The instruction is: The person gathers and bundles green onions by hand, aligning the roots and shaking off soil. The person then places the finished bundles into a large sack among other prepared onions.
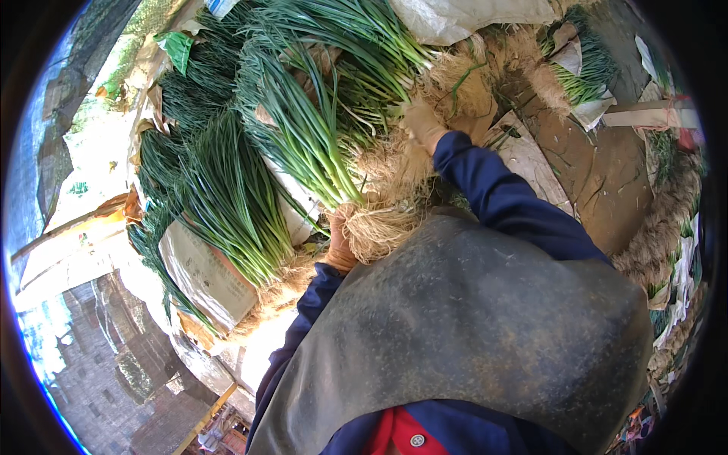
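My left hand (pixel 339 243) grips a bunch of green onions (pixel 329 162) low on its pale stems. Its long dark leaves fan out up and to the left, and its tangled tan roots (pixel 380 230) hang beside my wrist. My right hand (pixel 422 126), a little blurred, is at the root ends of a larger heap of green onions (pixel 352 34). Roots and stems hide its fingertips, so I cannot tell whether it holds any. More loose roots (pixel 392 156) lie between my two hands.
Another pile of green onions (pixel 239 199) lies left, beside a printed sack (pixel 207 273). A dark apron (pixel 455 318) covers my lap. White sacking (pixel 472 17) lies at the top. On the right are bundled onions (pixel 577 82), a pale bar (pixel 648 116) and brown ground (pixel 603 170).
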Demonstrator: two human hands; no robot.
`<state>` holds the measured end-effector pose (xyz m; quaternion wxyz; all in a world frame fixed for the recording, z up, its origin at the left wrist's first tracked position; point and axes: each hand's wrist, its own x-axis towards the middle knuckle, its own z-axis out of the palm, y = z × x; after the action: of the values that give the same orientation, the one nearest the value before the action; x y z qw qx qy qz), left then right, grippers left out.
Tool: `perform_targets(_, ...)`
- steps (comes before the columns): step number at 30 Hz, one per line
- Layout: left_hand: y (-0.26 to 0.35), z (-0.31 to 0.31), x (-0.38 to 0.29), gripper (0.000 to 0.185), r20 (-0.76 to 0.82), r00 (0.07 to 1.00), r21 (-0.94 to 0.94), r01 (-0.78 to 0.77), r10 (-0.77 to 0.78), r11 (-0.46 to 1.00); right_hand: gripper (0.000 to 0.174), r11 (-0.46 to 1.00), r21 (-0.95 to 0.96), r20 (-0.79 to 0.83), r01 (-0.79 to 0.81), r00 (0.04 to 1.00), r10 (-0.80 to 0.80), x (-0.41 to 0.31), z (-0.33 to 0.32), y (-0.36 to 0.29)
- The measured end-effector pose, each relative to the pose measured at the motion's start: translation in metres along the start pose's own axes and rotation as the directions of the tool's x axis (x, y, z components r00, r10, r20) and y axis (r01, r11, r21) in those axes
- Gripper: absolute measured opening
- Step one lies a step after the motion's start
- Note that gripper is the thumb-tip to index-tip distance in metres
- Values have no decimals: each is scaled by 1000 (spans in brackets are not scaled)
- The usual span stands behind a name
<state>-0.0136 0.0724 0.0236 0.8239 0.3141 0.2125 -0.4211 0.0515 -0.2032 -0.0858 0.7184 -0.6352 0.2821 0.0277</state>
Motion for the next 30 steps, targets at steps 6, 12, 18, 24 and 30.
perform_targets(6,-10,-22,20,24,45,996,-49,75,-72,996,52,998,42,750,-39,662,-6,-46,14,-21)
perform_targets(12,-4,-15,12,28,-2,975,-175,219,-223,960,48,957,-290,644,29,745,172,-42,81,-10)
perform_targets(18,-14,-16,19,30,41,986,-98,165,-162,981,31,707,-632,442,317,897,-6,-58,60,-19)
perform_targets(24,-1,-14,20,51,347,896,-268,379,-278,886,22,445,-660,732,604,652,200,-109,-10,49)
perform_targets(30,-8,-10,20,52,273,948,-247,233,-163,941,30,818,414,746,-399,664,-53,-97,25,-46)
